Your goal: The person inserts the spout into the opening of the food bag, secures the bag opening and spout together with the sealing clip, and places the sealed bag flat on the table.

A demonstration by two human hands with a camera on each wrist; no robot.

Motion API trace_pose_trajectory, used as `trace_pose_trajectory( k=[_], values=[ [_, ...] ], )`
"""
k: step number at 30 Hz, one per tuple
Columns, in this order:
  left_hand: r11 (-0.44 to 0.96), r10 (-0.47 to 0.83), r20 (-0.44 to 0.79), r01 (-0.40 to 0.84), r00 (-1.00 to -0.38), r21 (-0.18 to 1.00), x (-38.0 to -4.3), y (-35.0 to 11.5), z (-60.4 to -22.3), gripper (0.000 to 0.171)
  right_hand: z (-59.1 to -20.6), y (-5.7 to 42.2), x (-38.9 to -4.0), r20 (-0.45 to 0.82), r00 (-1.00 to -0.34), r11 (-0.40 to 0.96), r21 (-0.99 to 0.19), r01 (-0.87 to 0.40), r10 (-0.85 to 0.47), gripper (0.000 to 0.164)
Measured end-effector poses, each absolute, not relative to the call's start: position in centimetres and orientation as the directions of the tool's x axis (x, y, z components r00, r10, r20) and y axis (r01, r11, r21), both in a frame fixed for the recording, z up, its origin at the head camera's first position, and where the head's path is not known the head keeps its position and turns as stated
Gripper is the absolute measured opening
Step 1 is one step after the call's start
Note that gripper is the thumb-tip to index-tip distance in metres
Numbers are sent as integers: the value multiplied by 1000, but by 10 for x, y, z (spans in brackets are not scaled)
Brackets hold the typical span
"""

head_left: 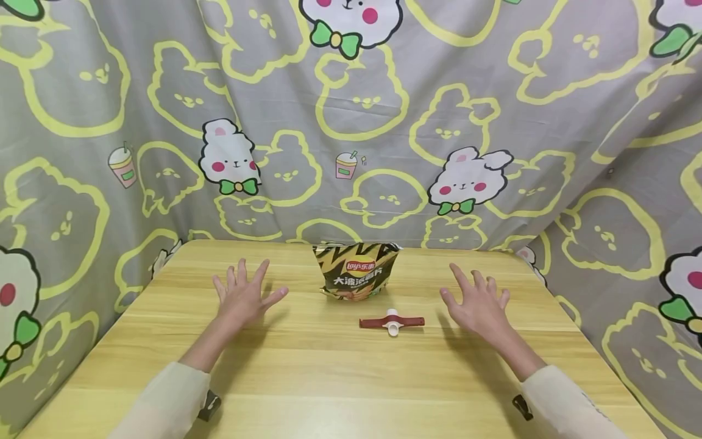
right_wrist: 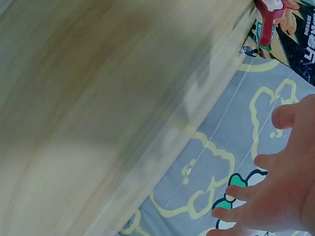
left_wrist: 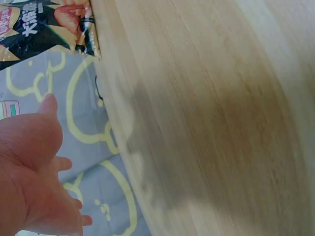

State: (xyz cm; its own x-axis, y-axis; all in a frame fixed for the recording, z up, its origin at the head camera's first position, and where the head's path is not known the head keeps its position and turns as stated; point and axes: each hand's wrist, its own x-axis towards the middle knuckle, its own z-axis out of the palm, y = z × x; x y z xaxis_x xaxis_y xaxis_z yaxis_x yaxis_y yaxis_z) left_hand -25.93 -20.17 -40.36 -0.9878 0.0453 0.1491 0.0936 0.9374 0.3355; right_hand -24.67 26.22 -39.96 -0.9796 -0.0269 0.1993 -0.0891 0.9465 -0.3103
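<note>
A black and gold Lay's chip bag (head_left: 359, 272) stands upright toward the back of the wooden table. In front of it lies a dark red bag sealing clip (head_left: 406, 321) with a white round spout at its middle. My left hand (head_left: 241, 300) is held over the table left of the bag, fingers spread, holding nothing. To the right of the clip, my right hand (head_left: 479, 305) hovers with its fingers spread too. The left wrist view shows the bag (left_wrist: 47, 29) beyond the thumb; in the right wrist view the clip (right_wrist: 268, 27) overlaps the bag.
The light wooden table (head_left: 307, 378) ends at a grey curtain (head_left: 290, 103) with yellow and white cartoon figures, which hangs behind it and along both sides. Black straps (head_left: 209, 405) show under both sleeves at the wrists.
</note>
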Motion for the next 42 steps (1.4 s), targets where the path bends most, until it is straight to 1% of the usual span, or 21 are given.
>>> trace_pose_trajectory(
  k=[3,9,14,22,27,33,42],
  values=[
    [934,49,147,97,-988,342,-258,-200,-403,88,-400,260,-247,216,-976,942,-318,-105,-36,68],
    [925,75,127,116,-989,362,-256,-192,-401,87,-401,254,-247,296,-954,916,-366,-164,-52,67],
    [921,101,118,138,-988,365,-253,-184,-397,86,-398,245,-247,290,-956,896,-409,-175,-54,68],
    [912,178,98,202,-979,357,-243,-168,-388,77,-405,234,-243,324,-940,874,-420,-245,-108,62],
    [897,213,65,221,-975,383,-235,-157,-384,74,-408,227,-242,333,-934,864,-424,-271,-129,61],
    [876,254,29,242,-967,417,-229,-140,-382,72,-411,218,-241,302,-942,860,-433,-270,-144,61],
    [830,355,13,322,-935,455,-229,-112,-386,62,-411,207,-240,186,-969,820,-520,-239,-165,58]
  ],
)
